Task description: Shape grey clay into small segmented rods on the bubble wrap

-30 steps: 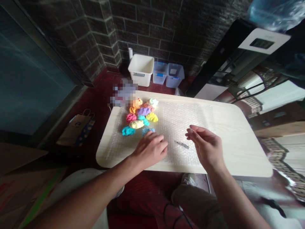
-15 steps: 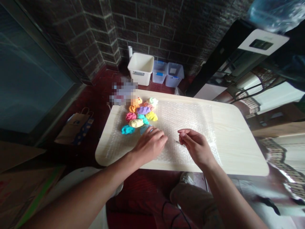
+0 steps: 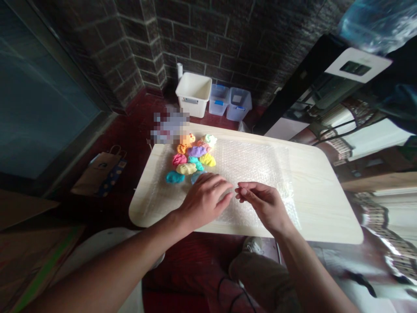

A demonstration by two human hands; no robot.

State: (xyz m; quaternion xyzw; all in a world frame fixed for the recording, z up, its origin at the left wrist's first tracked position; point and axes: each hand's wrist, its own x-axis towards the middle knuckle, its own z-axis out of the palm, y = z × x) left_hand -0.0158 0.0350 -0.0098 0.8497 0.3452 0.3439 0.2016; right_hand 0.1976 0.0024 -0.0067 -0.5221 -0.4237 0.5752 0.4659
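Observation:
Over the bubble wrap [image 3: 247,163] on the table, my left hand [image 3: 206,200] hovers with its fingers curved. A gap shows between its thumb and forefinger, with nothing visible in it. Close to its right is my right hand [image 3: 262,202], thumb and fingertips pinched together; whatever they hold is too small to make out. Beyond my left hand lie several bright soft lumps, like modelling clay: a purple lump [image 3: 197,151], a yellow lump [image 3: 207,160], a pale yellow lump [image 3: 186,168] and a teal lump [image 3: 175,177]. A bluish lump [image 3: 196,176] is partly hidden behind my left hand.
The pale wooden table [image 3: 325,200] has rounded corners. Behind it on the red floor stand a white bin [image 3: 193,98] and two clear tubs with blue clips [image 3: 239,104]. A paper bag [image 3: 97,171] is at the left, a white stool [image 3: 107,248] near my left arm.
My right hand has moved left, up to my left hand. The left thumb and forefinger have stretched toward it. A small dark speckled thing under my right hand no longer shows.

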